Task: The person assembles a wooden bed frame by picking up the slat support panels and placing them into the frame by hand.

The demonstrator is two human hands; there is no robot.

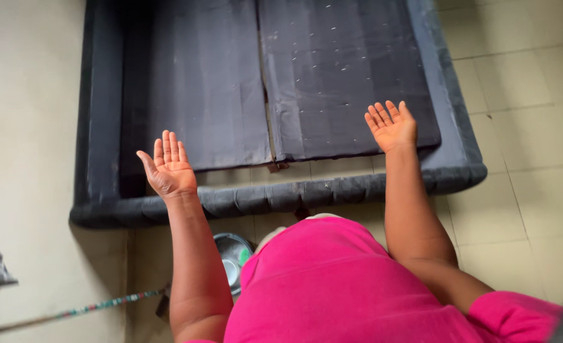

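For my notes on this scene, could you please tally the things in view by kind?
Open hands, palms up: 2 (left hand, right hand)
Dark bed frame: 1
Dark fabric panels inside it: 2 (left panel, right panel)
Metal bowl: 1
Patterned stick: 1
Total: 7

Bed frame (pixel 275 197) — far end cut off above.

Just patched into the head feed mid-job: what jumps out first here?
Two bare, open hands held palm-up over a dark upholstered bed frame on the tiled floor: the left hand near its padded front rail, the right hand above the right of two dark base panels. Neither holds anything. Below them, a bright pink top fills the lower frame, with a metal bowl on the floor beside it.
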